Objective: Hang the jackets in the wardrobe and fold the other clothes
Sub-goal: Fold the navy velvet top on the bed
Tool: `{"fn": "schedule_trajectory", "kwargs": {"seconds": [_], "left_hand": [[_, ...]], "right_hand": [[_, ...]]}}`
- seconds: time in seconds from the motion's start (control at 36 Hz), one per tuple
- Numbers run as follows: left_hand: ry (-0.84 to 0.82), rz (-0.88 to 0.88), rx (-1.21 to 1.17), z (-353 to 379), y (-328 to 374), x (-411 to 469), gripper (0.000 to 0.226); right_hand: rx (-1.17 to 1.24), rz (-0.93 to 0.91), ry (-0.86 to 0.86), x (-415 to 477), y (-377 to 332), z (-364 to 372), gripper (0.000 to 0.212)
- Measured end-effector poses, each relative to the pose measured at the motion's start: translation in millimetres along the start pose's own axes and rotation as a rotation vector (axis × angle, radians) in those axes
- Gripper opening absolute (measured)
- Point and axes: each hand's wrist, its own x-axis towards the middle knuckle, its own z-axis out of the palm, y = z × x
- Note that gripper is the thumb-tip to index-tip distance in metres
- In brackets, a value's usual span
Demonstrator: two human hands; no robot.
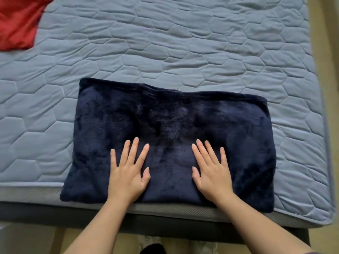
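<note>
I saw the left hand (pixel 128 173) and right hand (pixel 212 173) spread flat, pressing the folded navy fleece (pixel 165 116); next, I judged, the red garment (pixel 16 21) at ten o'clock.

Top-left corner cuts off the red garment (pixel 17 21); dark shape (pixel 152 249) at bottom edge unclear.

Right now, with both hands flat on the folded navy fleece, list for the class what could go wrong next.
1. The navy fleece overhangs the front edge of the mattress; it may slide off once the left hand and right hand lift.
2. Its far edge shows uneven layers, so the thick fold could spring open.
3. The red garment at the far corner could be overlooked.
</note>
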Motion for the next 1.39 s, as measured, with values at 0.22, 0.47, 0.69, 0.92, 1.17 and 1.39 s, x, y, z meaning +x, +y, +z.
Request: {"fn": "schedule_trajectory", "kwargs": {"seconds": [0.22, 0.47, 0.69, 0.92, 1.17, 1.39], "left_hand": [[-0.002, -0.312, -0.033, 5, -29, -24, 0.068], [-0.044, -0.781, -0.228, -8, -25, -58, 0.068], [0.079, -1.062, -0.542, -64, 20, -63, 0.067], [-0.179, -1.519, -1.597, -81, 89, -58, 0.063], [-0.042, -1.51, -2.232, -38, 117, -40, 0.066], [0.103, -1.382, -2.525, -32, 120, -40, 0.094]], "right_hand": [[-0.061, 0.162, -0.037, -18, 37, -1, 0.065], [0.105, 0.812, -0.204, -45, 63, -33, 0.063], [0.018, 0.808, -0.283, -14, 75, -97, 0.063], [0.092, 0.423, -0.304, 91, 9, -139, 0.069], [0.148, 0.089, -0.459, 218, -32, -126, 0.072], [0.208, 0.09, -0.737, 238, -42, -113, 0.081]]}}
